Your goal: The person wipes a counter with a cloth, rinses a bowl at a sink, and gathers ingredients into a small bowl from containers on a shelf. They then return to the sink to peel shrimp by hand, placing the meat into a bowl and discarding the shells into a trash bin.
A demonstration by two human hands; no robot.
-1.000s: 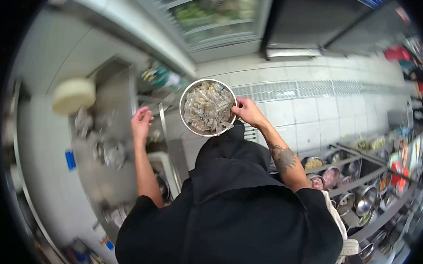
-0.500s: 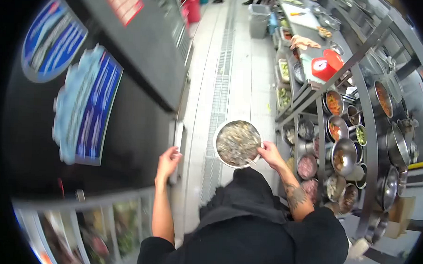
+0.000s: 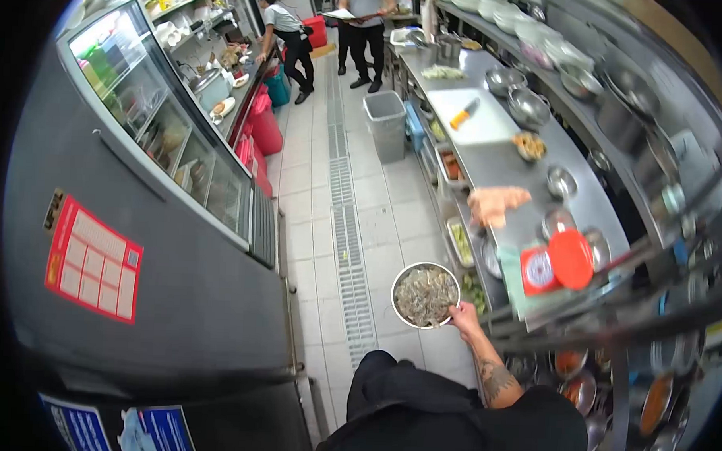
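My right hand [image 3: 465,318] grips the rim of a round metal bowl [image 3: 394,294], thumb at the edge nearest me. In the bowl lies a heap of greyish, glossy pieces that look like raw shrimp [image 3: 427,295]. It is held above the tiled floor, in front of my knees and left of the steel counter. My left hand is out of the picture.
Along the right runs a steel counter [image 3: 573,173] with a red scale [image 3: 538,271], a cutting board [image 3: 492,127], a knife [image 3: 464,114] and bowls. A grey bin [image 3: 386,127] stands ahead. Fridges [image 3: 140,162] line the left. Two people [image 3: 288,44] [image 3: 364,35] are farther down the aisle.
The view has moved forward along the aisle and lifted, showing more counter and two people. The bowl stays in my right hand. My left hand has left the view.
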